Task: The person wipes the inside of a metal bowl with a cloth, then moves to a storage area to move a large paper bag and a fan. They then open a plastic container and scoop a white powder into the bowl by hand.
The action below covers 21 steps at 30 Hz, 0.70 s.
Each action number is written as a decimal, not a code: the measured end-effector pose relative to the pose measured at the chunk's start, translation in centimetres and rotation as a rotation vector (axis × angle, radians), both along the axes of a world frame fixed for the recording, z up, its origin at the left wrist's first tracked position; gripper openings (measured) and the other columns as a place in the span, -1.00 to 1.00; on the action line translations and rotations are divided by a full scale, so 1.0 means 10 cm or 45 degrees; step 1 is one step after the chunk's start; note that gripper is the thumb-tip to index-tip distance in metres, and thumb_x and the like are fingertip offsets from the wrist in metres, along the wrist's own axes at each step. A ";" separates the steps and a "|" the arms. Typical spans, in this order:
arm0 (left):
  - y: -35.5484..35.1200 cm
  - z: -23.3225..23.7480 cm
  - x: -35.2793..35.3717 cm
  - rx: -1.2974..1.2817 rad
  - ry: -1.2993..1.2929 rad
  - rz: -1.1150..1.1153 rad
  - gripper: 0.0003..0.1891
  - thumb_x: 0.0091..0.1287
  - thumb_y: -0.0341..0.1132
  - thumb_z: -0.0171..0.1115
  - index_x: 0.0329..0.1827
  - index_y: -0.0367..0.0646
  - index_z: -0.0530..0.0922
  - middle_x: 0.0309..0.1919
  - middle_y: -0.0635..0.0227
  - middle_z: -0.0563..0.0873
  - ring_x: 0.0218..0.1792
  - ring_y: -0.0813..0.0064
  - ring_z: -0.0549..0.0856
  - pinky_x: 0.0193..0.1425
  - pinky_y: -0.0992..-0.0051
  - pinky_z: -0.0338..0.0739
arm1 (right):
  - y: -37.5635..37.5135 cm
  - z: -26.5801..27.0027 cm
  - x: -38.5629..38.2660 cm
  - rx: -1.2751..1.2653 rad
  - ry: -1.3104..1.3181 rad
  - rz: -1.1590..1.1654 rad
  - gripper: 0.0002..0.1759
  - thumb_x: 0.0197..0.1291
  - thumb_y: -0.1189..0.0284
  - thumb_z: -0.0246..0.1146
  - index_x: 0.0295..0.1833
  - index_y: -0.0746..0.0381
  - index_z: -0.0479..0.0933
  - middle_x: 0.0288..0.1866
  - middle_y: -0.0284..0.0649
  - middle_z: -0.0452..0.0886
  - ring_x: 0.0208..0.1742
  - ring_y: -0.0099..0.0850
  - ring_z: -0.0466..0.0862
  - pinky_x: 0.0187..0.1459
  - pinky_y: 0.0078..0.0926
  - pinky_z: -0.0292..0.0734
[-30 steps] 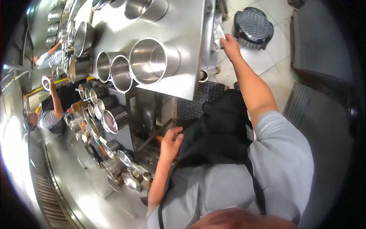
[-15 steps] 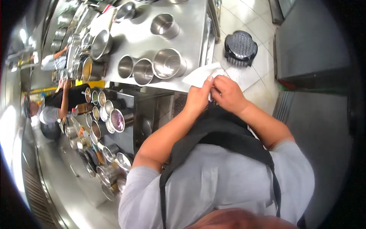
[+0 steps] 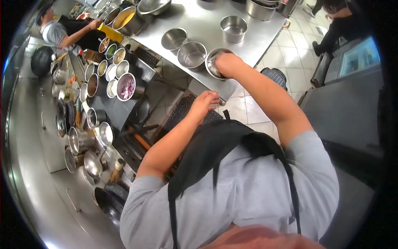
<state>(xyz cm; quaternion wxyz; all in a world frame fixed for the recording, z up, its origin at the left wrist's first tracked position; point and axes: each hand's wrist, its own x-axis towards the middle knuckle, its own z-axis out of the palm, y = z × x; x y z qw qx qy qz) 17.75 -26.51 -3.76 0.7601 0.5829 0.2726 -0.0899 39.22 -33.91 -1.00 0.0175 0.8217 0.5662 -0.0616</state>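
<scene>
My right hand (image 3: 228, 64) reaches down into a round steel pot (image 3: 209, 71) at the table's corner. Its fingertips are hidden inside, where a pale patch beside them looks like the white cloth (image 3: 212, 63). Below the table edge, my left hand (image 3: 205, 103) hovers with loosely bent fingers apart and nothing in them. Two similar steel pots, one in the middle (image 3: 192, 55) and one farther left (image 3: 174, 39), stand in a row beside the first. Another steel pot (image 3: 234, 30) sits farther back on the steel table (image 3: 207, 25).
Tubs of ingredients, one with chopped purple onion (image 3: 127, 88), stand to the left. A co-worker (image 3: 62, 33) is at the far left, and another person (image 3: 338, 25) at the upper right. A dark textured object (image 3: 275, 77) is on the tiled floor beyond my right forearm.
My hands, both on the white cloth before, have parted. My right hand has moved forward into the pot; my left has let go of the cloth. The view has turned.
</scene>
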 end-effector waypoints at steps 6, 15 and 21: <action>-0.03 -0.08 0.03 -0.140 -0.088 0.267 -0.48 0.53 -0.05 0.08 0.35 -0.27 0.41 0.22 0.12 0.56 0.16 0.26 0.62 0.18 0.27 0.52 | -0.30 -0.07 -0.08 -0.202 0.575 -0.181 -0.71 -0.01 0.47 0.24 -0.15 0.30 0.71 -0.13 0.10 0.73 -0.12 0.03 0.72 -0.05 -0.09 0.59; -0.08 0.11 0.12 -0.712 -0.376 0.241 -0.26 0.42 -0.05 0.20 0.61 0.01 0.13 0.33 0.27 0.47 0.30 0.35 0.48 0.37 0.26 0.39 | -0.64 0.02 -1.02 1.017 2.763 -0.930 -0.65 0.35 0.45 0.23 0.21 0.29 0.52 0.10 -0.20 0.65 0.06 -0.38 0.68 0.06 -0.36 0.62; -0.16 0.42 0.29 -0.673 -0.493 0.119 -0.23 0.36 0.01 0.21 0.60 0.02 0.17 0.36 0.29 0.48 0.35 0.24 0.46 0.45 0.22 0.32 | -0.75 0.12 -0.76 0.567 1.267 0.024 -0.65 0.12 0.53 0.29 0.07 0.28 0.59 0.03 -0.08 0.70 0.06 -0.25 0.68 0.10 -0.31 0.55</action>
